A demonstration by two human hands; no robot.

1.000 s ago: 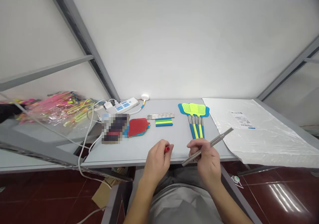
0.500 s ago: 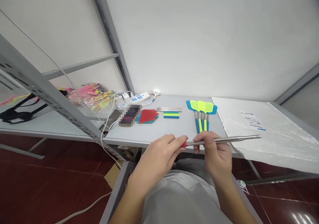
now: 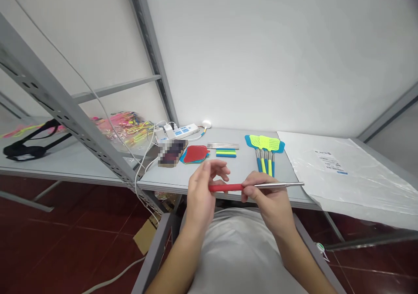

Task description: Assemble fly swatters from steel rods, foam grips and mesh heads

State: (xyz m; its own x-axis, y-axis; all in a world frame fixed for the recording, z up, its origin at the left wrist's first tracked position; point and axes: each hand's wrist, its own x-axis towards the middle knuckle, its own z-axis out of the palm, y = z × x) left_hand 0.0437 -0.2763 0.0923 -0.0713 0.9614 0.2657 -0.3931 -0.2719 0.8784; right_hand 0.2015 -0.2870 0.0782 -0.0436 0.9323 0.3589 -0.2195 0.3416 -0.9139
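A metal rod with a red sleeve handle lies level in front of my body. My right hand is closed around the rod where the sleeve meets the bare metal, and the silver end points right. My left hand is at the sleeve's left end with fingers apart and loosely curled; the end rests at or against its palm side. Behind the hands, several fly swatters with yellow and blue heads lie side by side. Left of them are loose metal rods and blue and yellow sleeves.
Red and blue swatter heads lie beside a pixelated object. A white power strip with cables stands behind. White plastic packaging covers the table's right side. At left are a metal shelf post, bagged colourful items and black straps.
My left hand has loosened from the red sleeve and spread its fingers, uncovering the sleeve. My right hand has moved along to the sleeve's edge, and the rod has shifted left.
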